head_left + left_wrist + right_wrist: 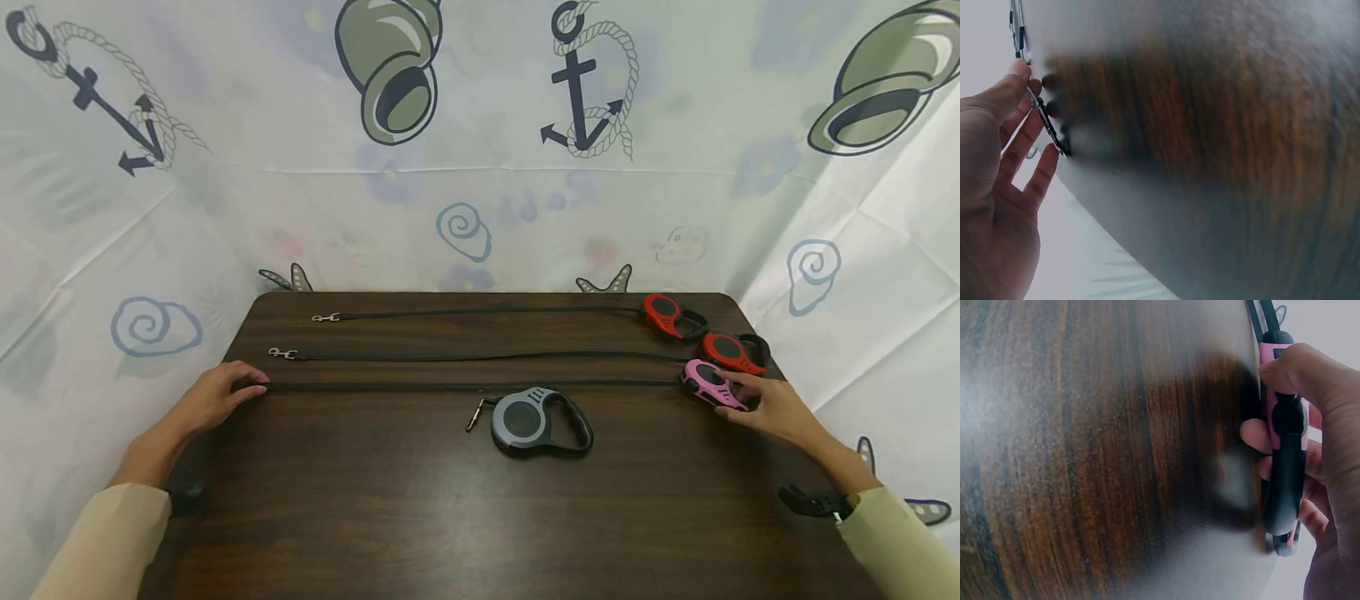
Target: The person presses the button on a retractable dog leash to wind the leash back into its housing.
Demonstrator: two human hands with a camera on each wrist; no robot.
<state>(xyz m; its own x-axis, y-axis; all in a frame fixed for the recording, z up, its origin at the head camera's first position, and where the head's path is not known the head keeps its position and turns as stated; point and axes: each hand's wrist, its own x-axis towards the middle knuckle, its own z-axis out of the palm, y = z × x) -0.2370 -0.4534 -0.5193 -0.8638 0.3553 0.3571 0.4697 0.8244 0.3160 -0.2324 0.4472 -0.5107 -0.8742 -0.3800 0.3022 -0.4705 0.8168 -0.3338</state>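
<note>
A pink and black retractable dog leash (707,380) is gripped by my right hand (767,407), thumb on one side and fingers on the other in the right wrist view. Its black strap (480,386) runs straight across the table to the left. My left hand (219,395) pinches the strap's far end between thumb and fingers; the metal clip (1046,120) lies along the fingers in the left wrist view. A grey and black retractable leash (522,422) lies in front of the stretched strap, its clip (475,414) close to its case.
Two red retractable leashes lie behind the pink one, a farther one (663,315) and a nearer one (726,351). Their straps stretch left, ending in metal clips (326,317). The dark wooden table (450,525) borders a patterned cloth (465,125) behind.
</note>
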